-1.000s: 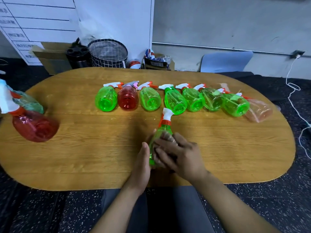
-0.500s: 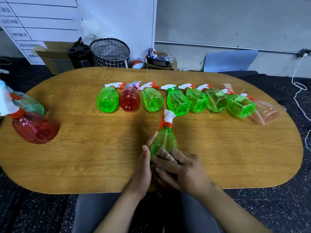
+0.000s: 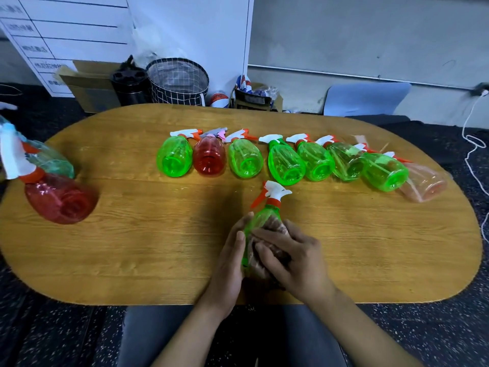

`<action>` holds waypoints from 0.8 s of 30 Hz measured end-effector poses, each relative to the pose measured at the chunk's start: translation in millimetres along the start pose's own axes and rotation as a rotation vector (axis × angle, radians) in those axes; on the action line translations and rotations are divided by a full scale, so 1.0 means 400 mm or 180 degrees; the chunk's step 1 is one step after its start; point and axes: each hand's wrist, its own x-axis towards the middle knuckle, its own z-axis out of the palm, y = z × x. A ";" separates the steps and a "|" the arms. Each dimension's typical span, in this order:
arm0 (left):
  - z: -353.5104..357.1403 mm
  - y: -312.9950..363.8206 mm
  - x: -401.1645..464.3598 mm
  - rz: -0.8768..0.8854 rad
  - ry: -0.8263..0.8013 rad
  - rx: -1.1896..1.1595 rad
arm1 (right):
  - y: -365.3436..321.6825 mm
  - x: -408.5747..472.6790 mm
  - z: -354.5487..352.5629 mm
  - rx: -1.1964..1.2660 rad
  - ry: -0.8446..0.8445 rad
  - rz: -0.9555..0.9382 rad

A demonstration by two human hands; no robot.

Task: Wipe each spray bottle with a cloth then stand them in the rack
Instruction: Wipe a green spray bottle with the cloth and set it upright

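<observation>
A green spray bottle (image 3: 260, 217) with a white and orange trigger head stands near the table's front edge. My left hand (image 3: 230, 260) grips its left side. My right hand (image 3: 288, 258) presses a brownish cloth (image 3: 275, 226) against the bottle's right side, fingers curled over the cloth. The bottle's lower half is hidden by both hands. A row of several bottles lies further back on the wooden table (image 3: 132, 247), most of them green (image 3: 174, 157), one red (image 3: 209, 157) and one pale orange (image 3: 423, 184). No rack can be told apart.
At the table's left edge stand a red bottle (image 3: 58, 197) and a teal bottle (image 3: 50, 160). Behind the table are a wire basket (image 3: 177, 80), a black bin (image 3: 129, 86), a cardboard box (image 3: 84, 86) and a blue chair (image 3: 365, 99). A white cable (image 3: 473, 147) hangs at right.
My right hand with the cloth has rubbed down and back up the bottle's side. The bottle's trigger head has turned slightly. The camera view shifted a little.
</observation>
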 end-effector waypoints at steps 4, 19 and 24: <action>0.008 0.012 0.004 0.0087 0.0077 0.0020 | -0.007 -0.024 -0.006 -0.0369 -0.0218 -0.0636; 0.004 0.037 -0.019 -0.0076 -0.0106 -0.0357 | -0.024 -0.005 0.097 0.2404 0.1398 0.1863; 0.000 0.033 -0.012 -0.0111 -0.0184 -0.0299 | -0.009 0.031 0.055 0.2090 0.1292 0.1598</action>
